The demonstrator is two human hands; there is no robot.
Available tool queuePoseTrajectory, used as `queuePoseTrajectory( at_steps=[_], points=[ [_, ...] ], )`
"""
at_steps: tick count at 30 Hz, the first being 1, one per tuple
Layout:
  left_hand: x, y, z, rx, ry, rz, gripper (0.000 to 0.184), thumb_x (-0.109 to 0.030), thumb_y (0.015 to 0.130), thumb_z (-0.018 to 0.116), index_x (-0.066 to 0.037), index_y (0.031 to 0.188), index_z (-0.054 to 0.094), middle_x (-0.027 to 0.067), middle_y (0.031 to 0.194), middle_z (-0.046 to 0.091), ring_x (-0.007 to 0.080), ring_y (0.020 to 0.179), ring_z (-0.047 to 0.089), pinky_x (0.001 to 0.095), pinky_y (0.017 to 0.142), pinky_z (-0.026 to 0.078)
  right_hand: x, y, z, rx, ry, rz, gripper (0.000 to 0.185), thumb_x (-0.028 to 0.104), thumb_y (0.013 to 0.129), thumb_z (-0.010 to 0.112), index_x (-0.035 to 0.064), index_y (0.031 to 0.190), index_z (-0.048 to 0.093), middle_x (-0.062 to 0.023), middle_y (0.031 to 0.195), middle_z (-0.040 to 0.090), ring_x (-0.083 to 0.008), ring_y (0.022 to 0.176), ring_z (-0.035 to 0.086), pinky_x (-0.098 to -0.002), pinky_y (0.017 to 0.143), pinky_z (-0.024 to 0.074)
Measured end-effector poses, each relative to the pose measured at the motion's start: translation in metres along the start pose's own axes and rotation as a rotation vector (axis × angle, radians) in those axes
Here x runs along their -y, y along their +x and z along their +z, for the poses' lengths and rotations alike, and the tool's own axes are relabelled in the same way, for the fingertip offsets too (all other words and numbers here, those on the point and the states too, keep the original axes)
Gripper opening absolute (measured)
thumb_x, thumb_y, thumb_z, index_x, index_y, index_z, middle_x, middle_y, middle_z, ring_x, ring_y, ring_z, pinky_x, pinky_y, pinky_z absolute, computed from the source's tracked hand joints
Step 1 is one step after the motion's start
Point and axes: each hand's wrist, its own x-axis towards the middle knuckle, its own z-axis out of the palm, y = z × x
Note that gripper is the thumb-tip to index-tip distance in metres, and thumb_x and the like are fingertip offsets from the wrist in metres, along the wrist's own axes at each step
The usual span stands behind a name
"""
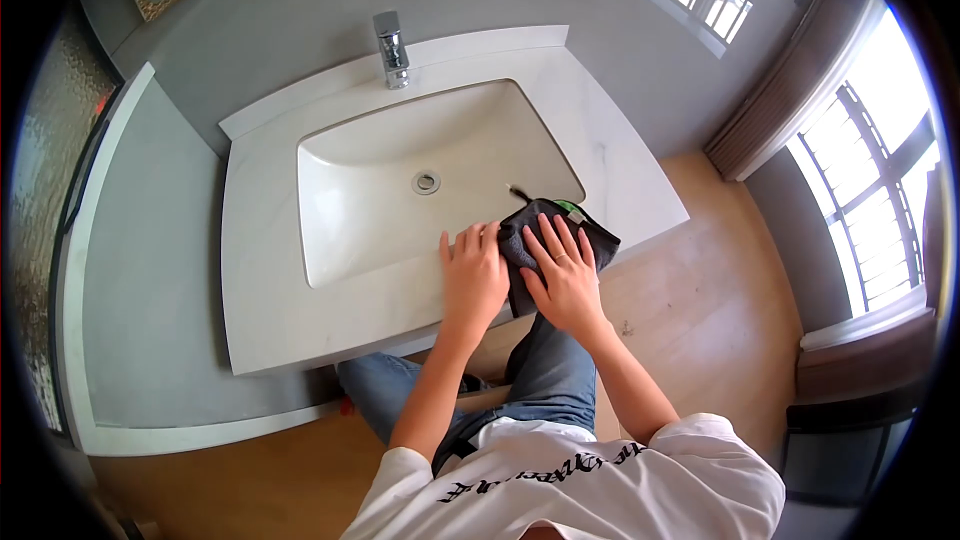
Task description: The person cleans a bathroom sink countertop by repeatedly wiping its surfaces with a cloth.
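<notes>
A dark grey cloth (602, 240) with black edging, a green patch and a small hanging loop lies over the front right part of the white countertop (265, 325). My right hand (562, 275) rests flat on top of the cloth, fingers spread, with a ring on one finger. Just left of it, my left hand (475, 270) lies on the front strip of the counter with its fingers stretched towards the basin. Its index finger is right beside the cloth's left edge; whether it touches the cloth I cannot tell. The cloth's underside is hidden.
A white sink basin (350, 180) with a round drain (426, 182) is set into the counter. Behind it stands a chrome faucet (391, 48). A low grey partition (150, 270) borders the left side. Curtains (780, 70) and a barred window (865, 190) are on the right.
</notes>
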Motion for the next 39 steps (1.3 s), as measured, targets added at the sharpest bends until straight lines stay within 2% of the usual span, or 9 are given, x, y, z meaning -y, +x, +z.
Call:
queuePoseTrajectory(
  at_steps=[4, 8, 13, 15, 18, 22, 27, 33, 39],
  points=[
    [0.014, -0.01, -0.025, -0.041, 0.012, -0.059, 0.036, -0.02, 0.089, 0.062, -0.008, 0.123, 0.056, 0.0087, 0.119, 0.059, 0.0272, 0.116, 0.055, 0.0574, 0.108, 0.031, -0.052, 0.008, -0.009, -0.016, -0.044, 0.126, 0.069, 0.043, 0.08, 0.068, 0.0081, 0.138, 0.052, -0.0161, 0.148, 0.044, -0.0309, 0.139, 0.037, -0.0493, 0.115, 0.0247],
    [0.05, -0.019, -0.056, -0.066, 0.137, -0.183, 0.038, -0.027, 0.092, 0.062, -0.007, 0.124, 0.055, 0.0095, 0.122, 0.058, 0.0281, 0.118, 0.054, 0.0624, 0.108, 0.03, -0.127, 0.031, -0.009, 0.015, -0.206, 0.373, 0.08, 0.055, 0.085, 0.057, 0.0035, 0.145, 0.042, -0.0152, 0.153, 0.037, -0.0296, 0.143, 0.032, -0.0457, 0.116, 0.022],
    [0.08, -0.032, -0.066, -0.058, 0.202, -0.281, 0.034, -0.031, 0.094, 0.058, -0.007, 0.119, 0.059, 0.0087, 0.118, 0.061, 0.028, 0.115, 0.055, 0.0608, 0.109, 0.029, -0.181, 0.059, -0.001, 0.027, -0.346, 0.601, 0.081, 0.06, 0.09, 0.047, 0.0049, 0.148, 0.036, -0.0176, 0.155, 0.032, -0.031, 0.144, 0.028, -0.0514, 0.116, 0.0205],
    [0.079, -0.031, -0.068, 0.171, 0.266, -0.327, 0.031, -0.032, 0.097, 0.053, -0.007, 0.111, 0.065, 0.0078, 0.111, 0.065, 0.0275, 0.108, 0.058, 0.0577, 0.109, 0.029, -0.175, 0.055, 0.003, 0.049, -0.357, 0.576, 0.078, 0.058, 0.092, 0.047, 0.0049, 0.148, 0.035, -0.0196, 0.155, 0.031, -0.0347, 0.144, 0.028, -0.0542, 0.115, 0.0205],
    [0.08, -0.028, -0.067, 0.176, 0.171, -0.315, 0.033, -0.032, 0.099, 0.048, -0.006, 0.104, 0.068, 0.0077, 0.103, 0.067, 0.0271, 0.102, 0.059, 0.0543, 0.109, 0.028, -0.122, 0.036, 0.006, 0.06, -0.308, 0.343, 0.073, 0.052, 0.092, 0.05, 0.0054, 0.147, 0.037, -0.0226, 0.153, 0.032, -0.0407, 0.142, 0.027, -0.0582, 0.113, 0.021],
    [0.088, -0.032, -0.066, 0.143, 0.065, -0.256, 0.037, -0.032, 0.101, 0.043, -0.004, 0.111, 0.065, 0.0088, 0.103, 0.068, 0.0279, 0.104, 0.059, 0.0509, 0.11, 0.027, 0.003, 0.023, 0.001, 0.043, -0.037, 0.015, 0.067, 0.041, 0.081, 0.065, 0.0122, 0.139, 0.05, -0.0203, 0.146, 0.041, -0.0417, 0.137, 0.032, -0.0585, 0.111, 0.024],
    [0.09, -0.03, -0.08, 0.021, -0.397, -0.292, 0.045, -0.034, 0.102, 0.035, -0.002, 0.122, 0.059, 0.0128, 0.11, 0.068, 0.0298, 0.11, 0.059, 0.046, 0.111, 0.026, 0.103, 0.021, 0.024, 0.007, 0.186, -0.21, 0.055, 0.035, 0.083, 0.063, 0.0118, 0.133, 0.057, -0.0183, 0.143, 0.046, -0.0395, 0.136, 0.037, -0.0568, 0.112, 0.026],
    [0.085, -0.035, -0.077, 0.055, -0.07, -0.15, 0.036, -0.033, 0.096, 0.054, -0.005, 0.119, 0.061, 0.0119, 0.108, 0.065, 0.0309, 0.106, 0.058, 0.0466, 0.109, 0.031, 0.068, 0.021, 0.022, -0.068, 0.213, -0.095, 0.049, 0.022, 0.076, 0.065, 0.0147, 0.125, 0.064, -0.0116, 0.137, 0.055, -0.0307, 0.132, 0.046, -0.0505, 0.111, 0.0318],
    [0.086, -0.039, -0.069, 0.039, 0.008, -0.095, 0.034, -0.031, 0.093, 0.059, -0.006, 0.115, 0.062, 0.0089, 0.101, 0.064, 0.0286, 0.1, 0.057, 0.0468, 0.108, 0.033, -0.093, 0.012, -0.01, -0.065, -0.061, 0.172, 0.052, 0.024, 0.085, 0.061, 0.0159, 0.136, 0.055, -0.0132, 0.146, 0.047, -0.03, 0.136, 0.041, -0.0486, 0.111, 0.031]
  ],
)
